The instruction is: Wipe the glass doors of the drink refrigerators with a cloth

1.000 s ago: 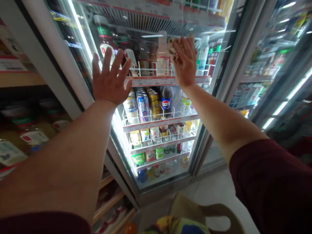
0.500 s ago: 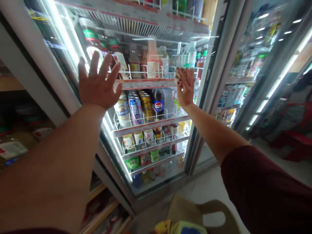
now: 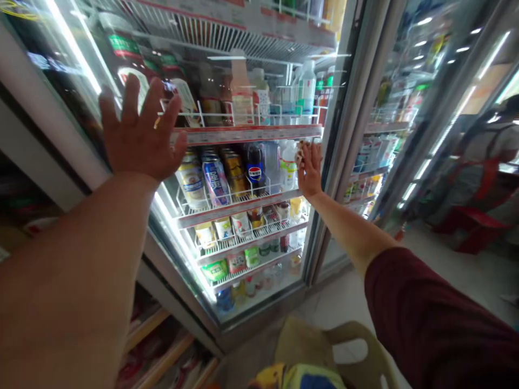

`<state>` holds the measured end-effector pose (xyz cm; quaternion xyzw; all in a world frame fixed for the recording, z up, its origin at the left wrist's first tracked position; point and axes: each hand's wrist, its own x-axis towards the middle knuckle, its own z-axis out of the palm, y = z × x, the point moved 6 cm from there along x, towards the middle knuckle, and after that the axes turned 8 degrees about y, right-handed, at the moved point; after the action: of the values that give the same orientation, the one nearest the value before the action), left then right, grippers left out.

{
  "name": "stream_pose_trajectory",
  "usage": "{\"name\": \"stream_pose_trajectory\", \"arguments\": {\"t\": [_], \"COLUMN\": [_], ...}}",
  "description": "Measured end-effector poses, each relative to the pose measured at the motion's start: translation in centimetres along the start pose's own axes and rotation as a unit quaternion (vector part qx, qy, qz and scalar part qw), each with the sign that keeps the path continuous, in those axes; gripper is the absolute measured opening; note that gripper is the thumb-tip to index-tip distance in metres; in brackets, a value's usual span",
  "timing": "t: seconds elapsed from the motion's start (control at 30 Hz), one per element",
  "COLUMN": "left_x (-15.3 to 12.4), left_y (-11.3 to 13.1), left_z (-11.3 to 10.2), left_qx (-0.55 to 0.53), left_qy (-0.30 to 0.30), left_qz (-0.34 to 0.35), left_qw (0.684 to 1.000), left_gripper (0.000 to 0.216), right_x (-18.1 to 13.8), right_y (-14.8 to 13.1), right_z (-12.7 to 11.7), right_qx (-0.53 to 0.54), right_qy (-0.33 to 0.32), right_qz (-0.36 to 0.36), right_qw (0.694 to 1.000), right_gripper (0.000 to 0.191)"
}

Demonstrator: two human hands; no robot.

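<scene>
My left hand [image 3: 140, 135] lies with fingers spread near the upper left of the glass door [image 3: 279, 281] of a drinks fridge and holds nothing. Under my right hand [image 3: 310, 175] is a crumpled, patterned cloth [image 3: 300, 153], pressed against the glass near the door's right edge. The fingers cover part of this cloth. Behind the glass, bottles and cans stand on wire shelves, among them a dark cola bottle [image 3: 254, 167] and a purple-blue can [image 3: 215, 182].
A second glass-fronted fridge [image 3: 377, 129] adjoins on the right. Below me is an olive plastic stool or chair with a slot [image 3: 304, 340], with a yellow and blue item [image 3: 312, 377] before it. Wooden shelving [image 3: 148, 327] stands at lower left. A red stool [image 3: 476, 224] is far right.
My right hand has slid down the glass with the cloth, from the bottle shelf's edge to below it. The view has shifted slightly; my left hand stays spread at the upper left.
</scene>
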<state>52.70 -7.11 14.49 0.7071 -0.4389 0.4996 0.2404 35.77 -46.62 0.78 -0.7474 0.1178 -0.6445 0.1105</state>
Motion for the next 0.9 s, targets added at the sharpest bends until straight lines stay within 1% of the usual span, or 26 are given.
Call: {"name": "stream_pose_trajectory", "arguments": {"t": [0.03,0.07,0.2,0.23,0.27,0.33,0.4,0.47,0.53,0.6,0.67,0.7,0.73,0.83,0.87,0.9], "left_x": [0.0,0.0,0.1,0.1,0.1,0.1,0.0,0.0,0.1,0.1,0.1,0.1,0.1,0.1,0.0,0.0], "left_y": [-0.2,-0.4,-0.9,-0.8,-0.8,-0.5,-0.4,-0.4,-0.4,-0.6,-0.8,-0.9,-0.9,-0.6,-0.5,-0.5], "left_z": [0.1,0.3,0.6,0.6,0.6,0.5,0.4,0.3,0.4,0.5,0.7,0.7,0.7,0.4,0.3,0.3], "left_qx": [0.005,0.010,0.020,0.021,0.023,0.027,0.031,0.034,0.024,0.007,-0.006,-0.010,-0.015,-0.039,-0.040,-0.034], "left_qy": [-0.003,-0.005,0.010,0.016,0.021,0.024,0.020,0.012,0.009,0.010,0.006,0.004,0.003,0.008,0.011,0.012], "left_qz": [0.001,0.002,-0.011,-0.012,-0.010,-0.001,0.002,-0.004,-0.015,-0.027,-0.034,-0.033,-0.031,-0.007,0.001,0.005], "left_qw": [1.000,1.000,1.000,1.000,0.999,0.999,0.999,0.999,1.000,1.000,0.999,0.999,0.999,0.999,0.999,0.999], "left_gripper": [0.099,0.100,0.100,0.100,0.100,0.099,0.099,0.099,0.099,0.100,0.100,0.100,0.100,0.095,0.093,0.091], "right_x": [-0.1,0.6,6.3,7.1,7.2,5.7,3.4,2.7,4.4,6.8,7.3,6.7,5.5,1.8,1.6,2.1], "right_y": [0.1,0.2,-0.3,-0.7,-1.2,-2.7,-4.0,-4.5,-4.1,-3.3,-3.3,-3.7,-4.3,-6.4,-6.8,-7.1], "right_z": [-0.1,-0.2,0.2,0.4,0.6,0.9,1.2,1.5,1.4,1.2,1.1,1.2,1.4,1.8,1.8,1.8], "right_qx": [-0.003,-0.007,-0.022,-0.024,-0.026,-0.026,-0.031,-0.038,-0.043,-0.043,-0.035,-0.026,-0.014,0.016,0.020,0.020], "right_qy": [-0.001,0.001,0.025,0.029,0.031,0.017,-0.015,-0.035,-0.009,0.037,0.059,0.053,0.036,-0.038,-0.049,-0.050], "right_qz": [-0.002,-0.003,-0.014,-0.020,-0.033,-0.081,-0.147,-0.185,-0.168,-0.119,-0.096,-0.108,-0.136,-0.229,-0.241,-0.239], "right_qw": [1.000,1.000,0.999,0.999,0.999,0.996,0.989,0.981,0.985,0.991,0.993,0.992,0.990,0.973,0.969,0.969], "right_gripper": [0.064,0.063,0.061,0.061,0.060,0.058,0.055,0.054,0.057,0.061,0.063,0.064,0.066,0.069,0.069,0.067]}}
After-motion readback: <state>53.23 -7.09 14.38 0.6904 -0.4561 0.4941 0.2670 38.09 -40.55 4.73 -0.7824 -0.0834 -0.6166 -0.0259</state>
